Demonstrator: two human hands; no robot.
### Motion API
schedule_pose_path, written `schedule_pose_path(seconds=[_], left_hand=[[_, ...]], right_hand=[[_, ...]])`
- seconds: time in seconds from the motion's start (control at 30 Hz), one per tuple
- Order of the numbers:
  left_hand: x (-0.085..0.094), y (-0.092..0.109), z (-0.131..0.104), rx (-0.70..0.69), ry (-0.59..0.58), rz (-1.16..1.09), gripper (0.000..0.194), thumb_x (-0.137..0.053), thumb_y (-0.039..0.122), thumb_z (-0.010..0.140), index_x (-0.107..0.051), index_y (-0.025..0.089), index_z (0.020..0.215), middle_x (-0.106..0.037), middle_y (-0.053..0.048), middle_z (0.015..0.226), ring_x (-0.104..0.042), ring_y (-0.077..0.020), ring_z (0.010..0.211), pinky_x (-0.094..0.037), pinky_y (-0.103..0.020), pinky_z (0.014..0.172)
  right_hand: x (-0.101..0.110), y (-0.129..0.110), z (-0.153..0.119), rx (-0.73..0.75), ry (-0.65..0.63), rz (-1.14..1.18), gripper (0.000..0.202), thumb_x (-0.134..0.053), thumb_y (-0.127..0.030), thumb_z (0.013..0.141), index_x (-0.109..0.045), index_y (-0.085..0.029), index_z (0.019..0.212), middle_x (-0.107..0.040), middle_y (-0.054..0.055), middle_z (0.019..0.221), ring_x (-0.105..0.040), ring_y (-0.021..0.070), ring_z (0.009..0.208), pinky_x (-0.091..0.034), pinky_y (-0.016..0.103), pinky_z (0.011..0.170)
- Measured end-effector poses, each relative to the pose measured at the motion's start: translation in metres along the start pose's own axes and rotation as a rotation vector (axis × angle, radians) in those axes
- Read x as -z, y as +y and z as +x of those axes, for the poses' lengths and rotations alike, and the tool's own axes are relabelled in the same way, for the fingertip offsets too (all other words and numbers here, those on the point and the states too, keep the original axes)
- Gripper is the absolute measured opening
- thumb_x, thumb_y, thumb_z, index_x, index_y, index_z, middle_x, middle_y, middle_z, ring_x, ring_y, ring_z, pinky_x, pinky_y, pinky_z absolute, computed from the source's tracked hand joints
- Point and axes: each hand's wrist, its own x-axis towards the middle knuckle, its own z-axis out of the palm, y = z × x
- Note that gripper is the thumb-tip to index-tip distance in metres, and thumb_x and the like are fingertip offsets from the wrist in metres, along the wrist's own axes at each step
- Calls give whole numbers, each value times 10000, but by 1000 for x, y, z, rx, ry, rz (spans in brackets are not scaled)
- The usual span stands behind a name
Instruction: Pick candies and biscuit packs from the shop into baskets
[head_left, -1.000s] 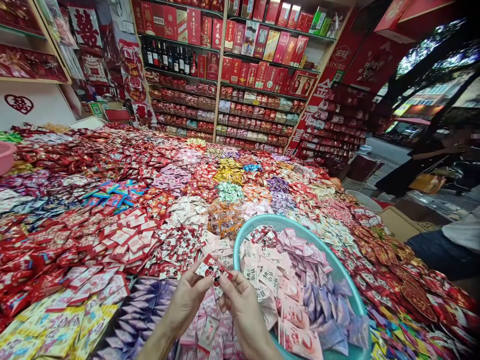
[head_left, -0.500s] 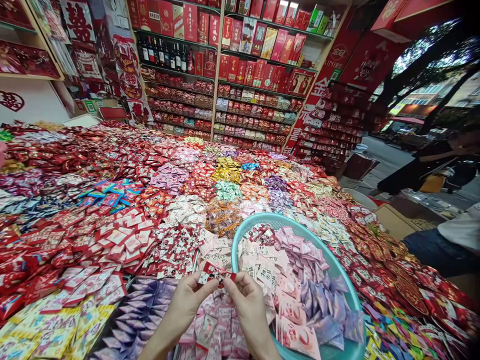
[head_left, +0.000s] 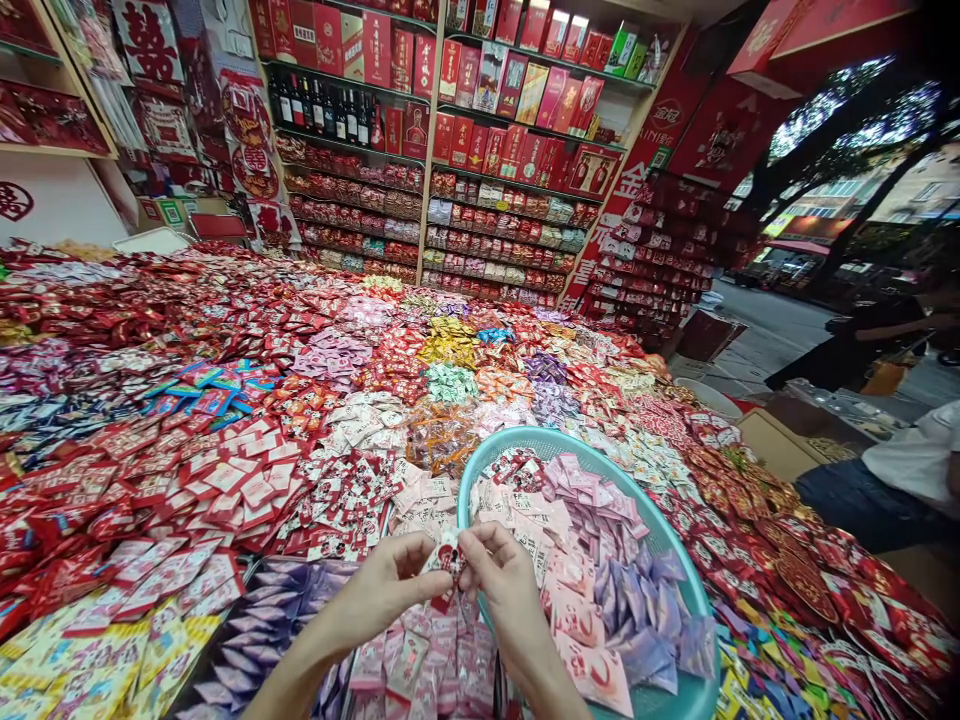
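Note:
A small red and white candy packet (head_left: 448, 560) is pinched between my two hands, just left of the teal basket's rim. My left hand (head_left: 390, 580) has its thumb and fingers on the packet's left side. My right hand (head_left: 499, 570) grips the other end, fingers curled, hiding part of it. Beside them stands the teal plastic basket (head_left: 701, 580); it holds pink packets (head_left: 577, 600), purple packets (head_left: 645, 610) and some red and white ones. Pink packets (head_left: 412, 655) lie below my hands, and a dark tray of purple packets (head_left: 277, 610) is at their left.
Heaps of wrapped candies (head_left: 247, 470) cover the wide display around the basket. Shelves (head_left: 431, 130) with bottles, red boxes and packets rise behind it. At the right are a cardboard box (head_left: 776, 445), a seated person's dark trousers (head_left: 862, 500) and another person in dark clothing (head_left: 862, 340).
The packet, held flat and wide between both hands before, is now turned more upright, with my hands closer together around it. The view has shifted slightly.

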Motion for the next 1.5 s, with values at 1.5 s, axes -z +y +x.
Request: schedule_pose_path(seconds=[1.5], left_hand=[[-12,-5,-8,-50,61,215,435,-440,465,855,-587,138,608,-495,13,551,-420,-110,553,-301,-220,535]], right_hand=[[12,-2,-13,58,25,-42,241,-678,-408,716,-665,-170,679,-571,3,661,-466,140,662,-376,256,640]])
